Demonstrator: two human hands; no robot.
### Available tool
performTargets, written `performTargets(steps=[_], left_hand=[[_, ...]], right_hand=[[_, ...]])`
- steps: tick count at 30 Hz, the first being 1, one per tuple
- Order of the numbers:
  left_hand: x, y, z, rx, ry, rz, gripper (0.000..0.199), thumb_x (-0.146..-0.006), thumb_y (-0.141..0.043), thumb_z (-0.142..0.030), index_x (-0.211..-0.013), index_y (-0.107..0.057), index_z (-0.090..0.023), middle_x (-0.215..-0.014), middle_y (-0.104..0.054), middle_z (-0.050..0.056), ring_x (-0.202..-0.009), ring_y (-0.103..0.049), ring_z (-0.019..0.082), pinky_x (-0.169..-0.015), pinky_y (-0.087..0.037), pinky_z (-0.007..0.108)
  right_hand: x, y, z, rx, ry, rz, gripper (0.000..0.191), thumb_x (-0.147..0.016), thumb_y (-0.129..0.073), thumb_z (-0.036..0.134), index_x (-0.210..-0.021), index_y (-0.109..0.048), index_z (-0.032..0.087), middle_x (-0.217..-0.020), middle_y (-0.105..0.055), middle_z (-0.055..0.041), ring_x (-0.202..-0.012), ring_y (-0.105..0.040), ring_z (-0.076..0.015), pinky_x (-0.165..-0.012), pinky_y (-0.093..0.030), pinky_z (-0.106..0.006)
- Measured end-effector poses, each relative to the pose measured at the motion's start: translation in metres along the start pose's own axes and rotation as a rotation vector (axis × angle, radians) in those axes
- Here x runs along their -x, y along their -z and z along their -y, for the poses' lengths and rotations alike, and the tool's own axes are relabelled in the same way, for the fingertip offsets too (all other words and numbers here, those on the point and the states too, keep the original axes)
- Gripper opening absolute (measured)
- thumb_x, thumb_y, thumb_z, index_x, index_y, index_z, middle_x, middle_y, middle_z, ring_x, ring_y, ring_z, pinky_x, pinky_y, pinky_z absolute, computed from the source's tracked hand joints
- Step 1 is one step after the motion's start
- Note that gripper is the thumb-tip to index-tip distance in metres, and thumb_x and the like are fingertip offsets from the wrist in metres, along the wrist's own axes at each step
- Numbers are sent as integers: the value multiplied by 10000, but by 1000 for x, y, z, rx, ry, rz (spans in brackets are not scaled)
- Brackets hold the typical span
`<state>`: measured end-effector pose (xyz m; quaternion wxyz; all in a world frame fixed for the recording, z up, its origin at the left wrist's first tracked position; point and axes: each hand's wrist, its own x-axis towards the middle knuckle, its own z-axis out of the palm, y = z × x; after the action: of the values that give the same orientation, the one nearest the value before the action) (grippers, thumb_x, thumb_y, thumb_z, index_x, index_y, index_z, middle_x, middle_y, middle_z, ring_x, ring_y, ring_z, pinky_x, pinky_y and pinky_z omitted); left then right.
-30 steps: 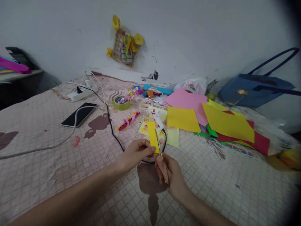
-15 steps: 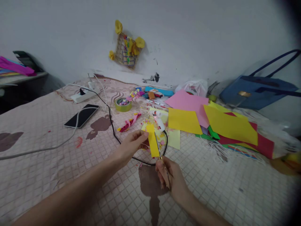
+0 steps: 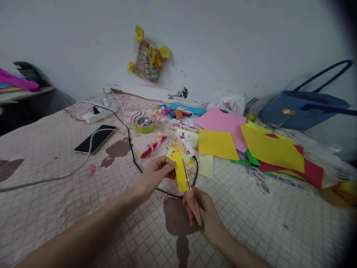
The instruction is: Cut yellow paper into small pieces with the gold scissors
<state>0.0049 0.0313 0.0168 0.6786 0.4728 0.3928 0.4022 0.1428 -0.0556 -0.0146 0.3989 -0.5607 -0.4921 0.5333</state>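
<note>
A small yellow paper strip [image 3: 180,173] is pinched at its left edge by my left hand [image 3: 157,173]. My right hand [image 3: 199,208] is closed round the handles of a pair of scissors [image 3: 187,178], whose blades lie along the strip's right edge. Whether the blades touch the paper is too blurred to tell. Just beyond the strip, a white glue gun [image 3: 188,145] rests among small colored paper scraps, its black cable curving behind my hands. A pink and red decorated piece [image 3: 152,146] lies beyond my left hand.
On the cloth-covered surface [image 3: 134,230] lie a phone [image 3: 95,139], a power strip [image 3: 99,114] and a tape roll [image 3: 144,125]. Yellow sheets [image 3: 218,143], a pink sheet [image 3: 223,123] and white strings lie to the right. A blue bag [image 3: 304,108] stands at the back right.
The yellow strip and both hands sit very slightly lower and to the left in view. The background has shifted slightly left too. My grip on strip and scissors looks the same.
</note>
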Motion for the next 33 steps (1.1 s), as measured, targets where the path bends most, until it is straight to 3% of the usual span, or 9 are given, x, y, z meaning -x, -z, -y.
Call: performTargets(steps=[25,33], left_hand=[[5,-4,2,28,36,43,174,-751,-611,-269,-690,-517,-136,-662,-615,-18,-618,-595,99,-661,-495,252],[6,-6,0,-18,33,69,184,-749,-608,-272,-679,-516,-129,-662,-612,-5,-620,-588,104,-673,-498,269]], right_hand=[[-2,0,-8,-39,8,-35,472,-786,-393,637,-669,-443,182,-408,-366,87,-305,-326,-51,-303,-274,-160],[-1,2,1,-27,2,-21,505,-766,-377,672,-669,-440,181,-420,-356,84,-323,-325,-52,-315,-297,-164]])
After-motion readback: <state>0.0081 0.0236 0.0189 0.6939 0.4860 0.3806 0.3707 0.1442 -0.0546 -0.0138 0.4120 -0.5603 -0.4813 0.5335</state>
